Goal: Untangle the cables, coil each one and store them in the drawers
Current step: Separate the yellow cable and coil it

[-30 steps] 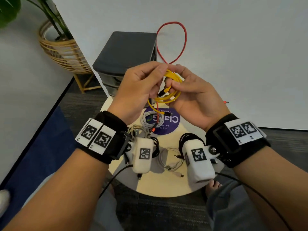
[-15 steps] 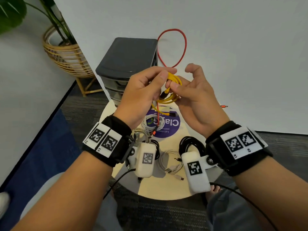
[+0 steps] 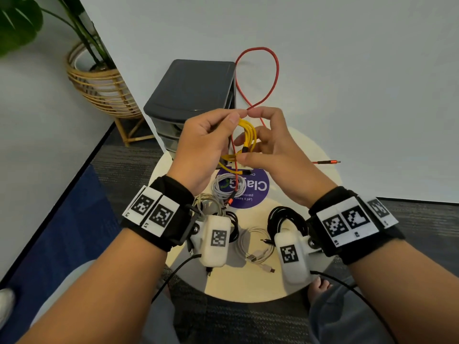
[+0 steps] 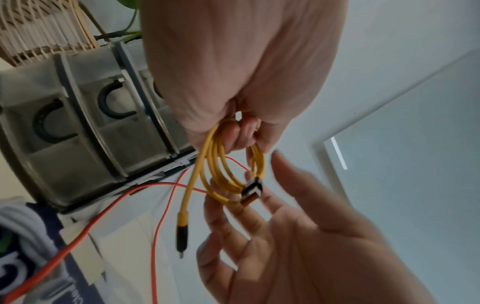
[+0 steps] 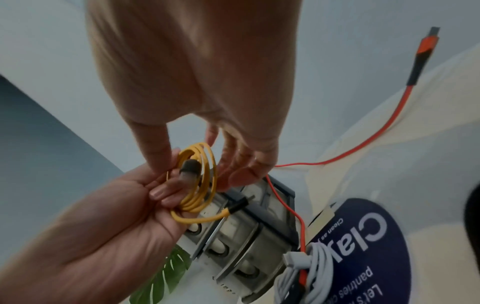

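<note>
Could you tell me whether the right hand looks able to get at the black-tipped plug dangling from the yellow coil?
Probably yes. The right hand is open beside the yellow coil, which the left hand grips; the plug hangs free below, with only the thin red cable nearby.

The yellow cable [image 4: 207, 168] has a smooth, matt rubbery jacket. The red cable [image 3: 274, 78] looks braided. The drawer unit [image 3: 191, 88] is matt grey plastic with translucent fronts. The tabletop [image 3: 320, 175] is smooth pale wood; the plant basket [image 3: 99, 90] is woven rattan.
</note>
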Tool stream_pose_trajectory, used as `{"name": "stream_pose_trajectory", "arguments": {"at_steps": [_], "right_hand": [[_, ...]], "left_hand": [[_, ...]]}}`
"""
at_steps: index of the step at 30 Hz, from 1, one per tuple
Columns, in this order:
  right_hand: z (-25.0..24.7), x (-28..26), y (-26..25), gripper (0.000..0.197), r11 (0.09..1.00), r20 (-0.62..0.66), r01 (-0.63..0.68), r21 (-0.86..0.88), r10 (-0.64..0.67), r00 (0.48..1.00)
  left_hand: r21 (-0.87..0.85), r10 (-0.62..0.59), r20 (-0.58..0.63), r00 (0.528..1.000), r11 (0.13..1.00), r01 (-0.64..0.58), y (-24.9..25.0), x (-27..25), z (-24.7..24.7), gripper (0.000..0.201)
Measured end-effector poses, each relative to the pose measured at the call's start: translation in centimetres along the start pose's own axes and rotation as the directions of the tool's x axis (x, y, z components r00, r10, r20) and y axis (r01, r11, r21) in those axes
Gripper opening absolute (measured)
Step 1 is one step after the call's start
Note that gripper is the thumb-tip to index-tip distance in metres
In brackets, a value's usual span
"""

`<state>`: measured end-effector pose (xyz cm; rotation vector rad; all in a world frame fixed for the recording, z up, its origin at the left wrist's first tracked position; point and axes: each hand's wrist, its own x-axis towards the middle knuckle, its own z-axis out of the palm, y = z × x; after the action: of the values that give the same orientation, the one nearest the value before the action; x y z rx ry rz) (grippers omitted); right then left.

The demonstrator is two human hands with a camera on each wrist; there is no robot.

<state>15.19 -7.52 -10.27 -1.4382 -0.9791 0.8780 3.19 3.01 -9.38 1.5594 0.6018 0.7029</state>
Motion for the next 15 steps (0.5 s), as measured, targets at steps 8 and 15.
{"name": "stream_pose_trajectory", "arguments": {"at_steps": [8,15], "right_hand": [[-1.3,-0.4,-0.8,0.041,0.962,-0.047,0.022,-0.271,-0.036,0.998],[-2.8,-0.5,0.5,0.056,0.892,0.025,0.033,-0.451,-0.024,0.999]], "left_hand": [[0.071,0.065,-0.018,0.998,0.995,-0.064,0.7,0.2,0.2,0.022],[-0.074,0.049,-0.081,0.995,0.996,-0.055,2.4,1.2,-0.6,0.018]]}}
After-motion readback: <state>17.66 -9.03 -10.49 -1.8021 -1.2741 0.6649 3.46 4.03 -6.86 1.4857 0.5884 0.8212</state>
